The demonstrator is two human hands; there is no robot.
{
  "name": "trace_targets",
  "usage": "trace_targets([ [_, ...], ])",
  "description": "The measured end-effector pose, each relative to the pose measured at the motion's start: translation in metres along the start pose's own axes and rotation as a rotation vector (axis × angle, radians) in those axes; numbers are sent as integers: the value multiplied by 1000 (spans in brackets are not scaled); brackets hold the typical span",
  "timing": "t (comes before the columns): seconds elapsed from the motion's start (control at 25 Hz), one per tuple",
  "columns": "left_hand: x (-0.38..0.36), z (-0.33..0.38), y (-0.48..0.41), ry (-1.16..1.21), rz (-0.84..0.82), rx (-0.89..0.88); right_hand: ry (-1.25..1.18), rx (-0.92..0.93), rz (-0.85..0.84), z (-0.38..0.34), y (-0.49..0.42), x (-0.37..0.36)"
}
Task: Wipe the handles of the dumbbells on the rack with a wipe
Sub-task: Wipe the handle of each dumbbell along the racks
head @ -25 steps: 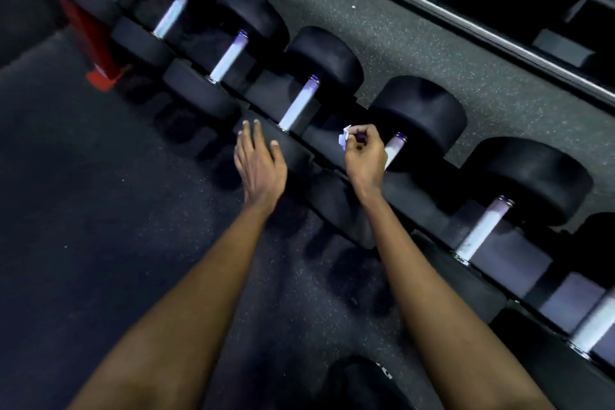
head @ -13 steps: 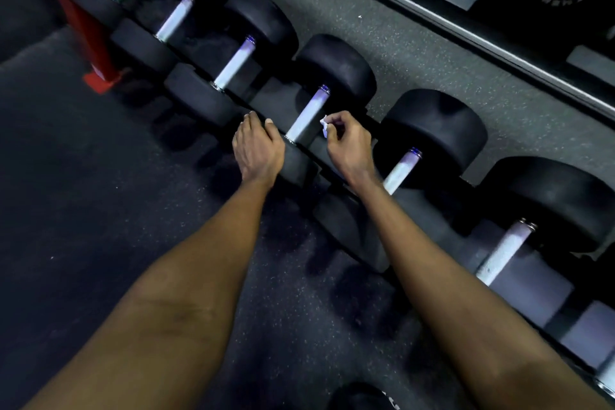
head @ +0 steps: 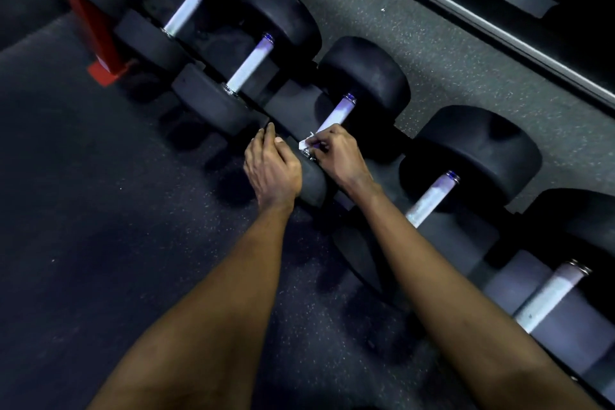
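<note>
The right hand [head: 336,156] pinched a small white wipe [head: 307,143] against the near end of a dumbbell's handle [head: 334,116], fingers curled round it. Just beside it, the left hand [head: 271,170] lay released, fingers flat, on the near head [head: 314,185] of that same dumbbell. More dumbbells sat along the rack [head: 96,40] on both sides: one handle [head: 248,65] beyond the left hand, another [head: 431,198] right of the right hand.

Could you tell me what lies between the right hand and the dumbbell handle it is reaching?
In the head view, a small white wipe, pinched by the right hand, lies against the near end of the handle.
</note>
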State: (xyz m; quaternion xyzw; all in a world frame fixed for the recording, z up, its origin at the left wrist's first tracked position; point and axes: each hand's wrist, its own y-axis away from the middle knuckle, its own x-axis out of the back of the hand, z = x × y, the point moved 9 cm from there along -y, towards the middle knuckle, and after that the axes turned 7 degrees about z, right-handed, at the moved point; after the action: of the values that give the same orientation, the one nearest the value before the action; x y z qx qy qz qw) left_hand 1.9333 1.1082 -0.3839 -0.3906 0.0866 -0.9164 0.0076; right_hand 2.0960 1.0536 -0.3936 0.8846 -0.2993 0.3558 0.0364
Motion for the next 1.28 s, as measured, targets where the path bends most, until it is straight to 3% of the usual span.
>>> trace_targets([
  [0.12, 0, 0, 0, 1, -1, 3, -34, -114, 72, 11, 5, 5],
  [0.2, -1, 0, 1, 2, -8, 6, -100, -322, 81, 34, 10, -1],
  [0.36, -1, -1, 1, 2, -11, 18, -567, -799, 21, 68, 24, -29],
  [0.56, 0, -1, 1, 23, 3, 29, -941, -1066, -118, 66, 26, -59],
  [0.68, -1, -1, 1, 17, -3, 20, -979, -1122, -114, 68, 24, -60],
  [0.8, -2, -2, 1, 11, -1, 18, -888, -1018, 50, 66, 21, -49],
  [0.92, -1, -1, 2, 19, 3, 17, -412, -771, 288, 55, 19, -12],
  [1.0, 0, -1, 1, 26, 16, 22, -198, -500, 363, 30, 13, 8],
  [1.08, 0, -2, 2, 40, 23, 32, -106, -285, 308, 10, 7, 15],
  [1.28, -1, -5, 1, 61, 36, 40, 210, 114, -29, -16, -17, 8],
])
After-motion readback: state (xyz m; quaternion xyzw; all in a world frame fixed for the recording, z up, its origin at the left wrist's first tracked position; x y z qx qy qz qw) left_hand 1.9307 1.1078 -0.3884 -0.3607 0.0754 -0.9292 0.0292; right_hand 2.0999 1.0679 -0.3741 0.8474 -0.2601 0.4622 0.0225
